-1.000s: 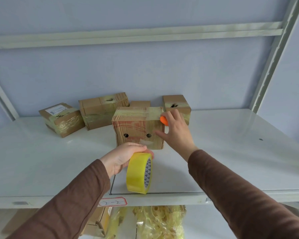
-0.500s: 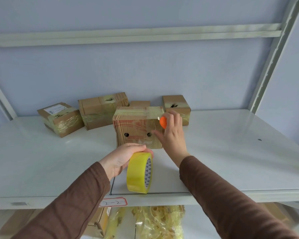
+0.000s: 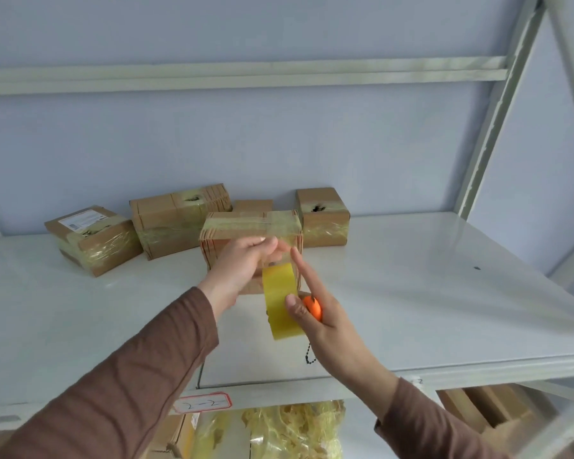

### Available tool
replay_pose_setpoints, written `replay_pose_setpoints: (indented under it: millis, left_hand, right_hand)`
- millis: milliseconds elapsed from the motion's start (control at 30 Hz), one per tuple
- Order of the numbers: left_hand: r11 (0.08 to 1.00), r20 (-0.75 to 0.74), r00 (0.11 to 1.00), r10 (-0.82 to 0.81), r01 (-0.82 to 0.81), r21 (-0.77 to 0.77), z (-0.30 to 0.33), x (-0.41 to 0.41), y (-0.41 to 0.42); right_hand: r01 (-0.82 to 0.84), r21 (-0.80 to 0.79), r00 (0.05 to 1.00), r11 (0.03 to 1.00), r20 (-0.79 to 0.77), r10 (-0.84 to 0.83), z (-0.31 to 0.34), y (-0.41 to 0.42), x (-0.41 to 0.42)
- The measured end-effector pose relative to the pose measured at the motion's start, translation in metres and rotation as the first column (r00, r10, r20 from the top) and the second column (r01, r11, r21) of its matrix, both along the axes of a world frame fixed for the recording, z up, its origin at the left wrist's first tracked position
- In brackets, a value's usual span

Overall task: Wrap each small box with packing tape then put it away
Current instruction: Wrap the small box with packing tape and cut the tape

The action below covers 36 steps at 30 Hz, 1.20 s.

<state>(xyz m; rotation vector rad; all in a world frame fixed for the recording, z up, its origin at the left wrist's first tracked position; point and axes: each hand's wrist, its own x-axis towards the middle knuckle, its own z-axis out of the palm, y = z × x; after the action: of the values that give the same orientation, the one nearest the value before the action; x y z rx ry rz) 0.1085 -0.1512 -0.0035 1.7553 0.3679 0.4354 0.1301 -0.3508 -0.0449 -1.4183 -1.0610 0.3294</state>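
On the near middle of the shelf (image 3: 411, 293), box (image 3: 246, 226) upright, partly taped; wrapping step in hand. Left hand (image 3: 242, 263) pinching the free tape end against its front. Right hand (image 3: 315, 309) gripping tape roll (image 3: 279, 303) and orange cutter (image 3: 313, 308), forefinger straight. Next, probably: pull taut, cut, then shelve among far taped boxes (image 3: 93, 240)

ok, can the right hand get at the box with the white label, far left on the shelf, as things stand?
Probably not directly. The right hand holds the yellow tape roll and an orange cutter, and the left hand and the front box lie between it and the labelled box.
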Motion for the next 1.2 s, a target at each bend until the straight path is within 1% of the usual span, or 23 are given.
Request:
replay_pose_setpoints:
  millis: [67,133,267,367,533,600,700,733,800,833,867,900,933,967,1000,1033,1067,1133,1167,1200]
  left_hand:
    - [0.990,0.060,0.998,0.037,-0.045,0.132,0.023,0.015,0.013]
    - [0.977,0.080,0.996,0.034,-0.050,0.207,0.048,0.032,0.025]
    - [0.958,-0.035,0.999,-0.018,0.027,0.285,0.071,0.075,0.046]
    - [0.930,-0.177,0.982,-0.065,0.124,0.346,0.067,0.096,0.058]
    - [0.913,-0.260,0.964,-0.055,0.154,0.377,0.057,0.117,0.071]
    - [0.887,-0.317,0.948,-0.021,0.164,0.432,0.049,0.123,0.075]
    - [0.792,-0.378,0.924,0.054,0.191,0.580,0.036,0.133,0.080]
    - [0.774,-0.382,0.921,0.079,0.184,0.606,0.033,0.137,0.083]
    - [0.770,-0.351,0.927,0.132,0.127,0.625,0.030,0.142,0.086]
    - [0.730,-0.299,0.936,0.186,0.072,0.679,0.028,0.143,0.088]
    - [0.632,-0.200,0.949,0.245,0.000,0.775,0.026,0.145,0.089]
    - [0.486,-0.064,0.960,0.274,-0.081,0.870,0.024,0.145,0.089]
    - [0.321,0.067,0.965,0.252,-0.148,0.935,0.023,0.144,0.087]
    - [0.189,0.147,0.970,0.193,-0.184,0.965,0.024,0.144,0.084]
    - [0.114,0.166,0.978,0.128,-0.181,0.977,0.025,0.145,0.080]
    - [0.110,0.137,0.988,0.073,-0.144,0.983,0.025,0.146,0.078]
    - [0.163,0.059,0.997,0.041,-0.065,0.984,0.026,0.147,0.077]
    - [0.349,-0.135,0.991,0.026,0.117,0.930,0.024,0.146,0.077]
    - [0.422,-0.193,0.981,0.035,0.160,0.892,0.023,0.146,0.077]
    - [0.458,-0.228,0.973,0.046,0.182,0.870,0.022,0.147,0.079]
  right_hand:
    - [0.056,-0.010,0.998,0.998,-0.018,-0.056,0.009,-0.006,-0.002]
    - [0.066,-0.052,0.997,0.996,-0.043,-0.068,0.013,-0.011,-0.005]
    - [0.141,-0.137,0.980,0.981,-0.121,-0.157,0.016,-0.009,-0.001]
    - [0.212,-0.165,0.956,0.963,-0.171,-0.240,0.020,-0.001,0.011]
    - [0.222,-0.179,0.937,0.958,-0.231,-0.260,0.025,0.010,0.019]
    - [0.224,-0.183,0.934,0.957,-0.241,-0.264,0.024,0.013,0.021]
    - [0.221,-0.165,0.927,0.961,-0.273,-0.259,0.020,0.015,0.023]
    - [0.223,-0.162,0.923,0.961,-0.283,-0.261,0.020,0.015,0.024]
    - [0.230,-0.163,0.915,0.959,-0.300,-0.270,0.020,0.015,0.025]
    - [0.230,-0.162,0.912,0.960,-0.308,-0.271,0.020,0.016,0.024]
    - [0.229,-0.158,0.910,0.961,-0.316,-0.268,0.019,0.017,0.024]
    - [0.228,-0.152,0.909,0.962,-0.322,-0.266,0.018,0.018,0.024]
    - [0.230,-0.149,0.907,0.962,-0.325,-0.267,0.017,0.018,0.024]
    - [0.232,-0.148,0.907,0.961,-0.325,-0.269,0.016,0.019,0.024]
    - [0.232,-0.147,0.906,0.962,-0.326,-0.269,0.014,0.019,0.024]
    - [0.230,-0.148,0.905,0.962,-0.330,-0.267,0.013,0.019,0.023]
    - [0.229,-0.151,0.904,0.962,-0.334,-0.267,0.012,0.018,0.023]
    - [0.226,-0.159,0.904,0.961,-0.333,-0.268,0.011,0.018,0.022]
    - [0.224,-0.159,0.906,0.962,-0.331,-0.265,0.011,0.018,0.022]
    - [0.220,-0.156,0.906,0.963,-0.333,-0.261,0.011,0.018,0.023]
